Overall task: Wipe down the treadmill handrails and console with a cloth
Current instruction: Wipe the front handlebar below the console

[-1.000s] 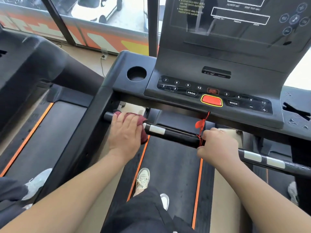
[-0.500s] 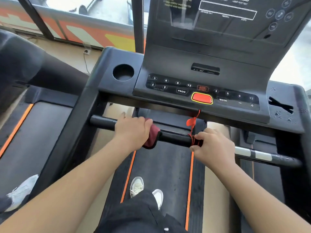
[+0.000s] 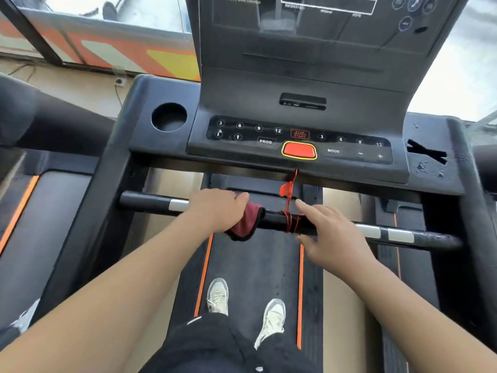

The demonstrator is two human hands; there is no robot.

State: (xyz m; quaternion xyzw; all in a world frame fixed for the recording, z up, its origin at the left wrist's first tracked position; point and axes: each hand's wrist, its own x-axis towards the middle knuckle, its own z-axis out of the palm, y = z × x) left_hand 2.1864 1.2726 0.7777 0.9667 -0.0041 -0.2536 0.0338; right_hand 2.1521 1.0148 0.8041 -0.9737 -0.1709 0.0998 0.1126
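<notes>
Sliding rightward, left hand point(image 3: 217, 211) grips maroon cloth point(image 3: 246, 224), mostly hidden, on handrail point(image 3: 150, 201); right hand point(image 3: 329, 232) now spread, released.

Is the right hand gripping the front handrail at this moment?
No. The right hand hovers open over the handrail, fingers spread, beside the red cord.

Under our left hand point(image 3: 217, 211) a dark red cloth point(image 3: 246, 224) wraps the black front handrail point(image 3: 150, 201), its black-edged end hanging just right of our knuckles. The bar, banded in silver, runs on beneath our open right hand point(image 3: 332, 235). Above both hands sits the dark console point(image 3: 298, 114), its red button point(image 3: 299, 150) ringed in yellow.
</notes>
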